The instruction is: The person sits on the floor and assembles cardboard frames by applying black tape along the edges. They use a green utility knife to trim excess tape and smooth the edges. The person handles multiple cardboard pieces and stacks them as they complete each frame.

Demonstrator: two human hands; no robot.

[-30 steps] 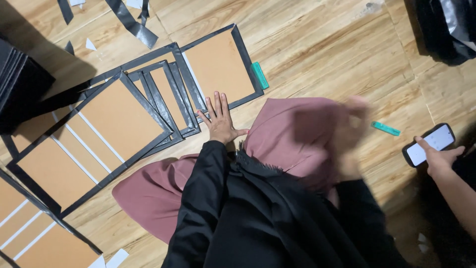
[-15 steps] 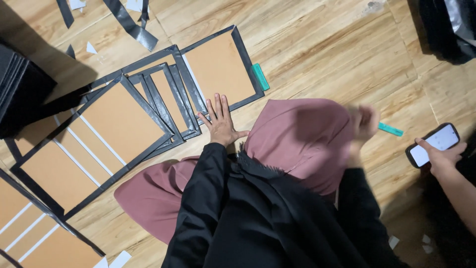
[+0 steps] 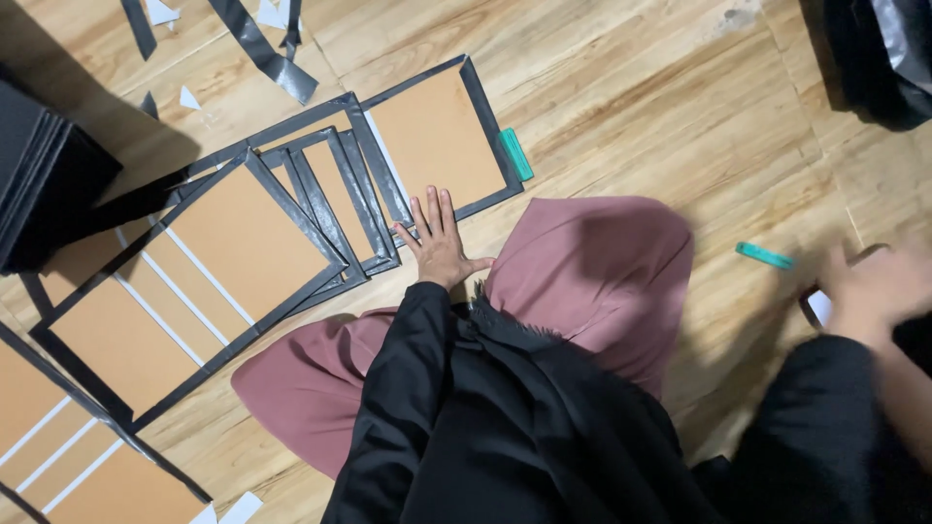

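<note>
Brown panel [image 3: 437,136] under flat left hand [image 3: 439,243].

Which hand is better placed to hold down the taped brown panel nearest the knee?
Left. The left hand lies flat, fingers spread, at the taped edge of the brown panel; the right hand is blurred, far off to the right.
</note>
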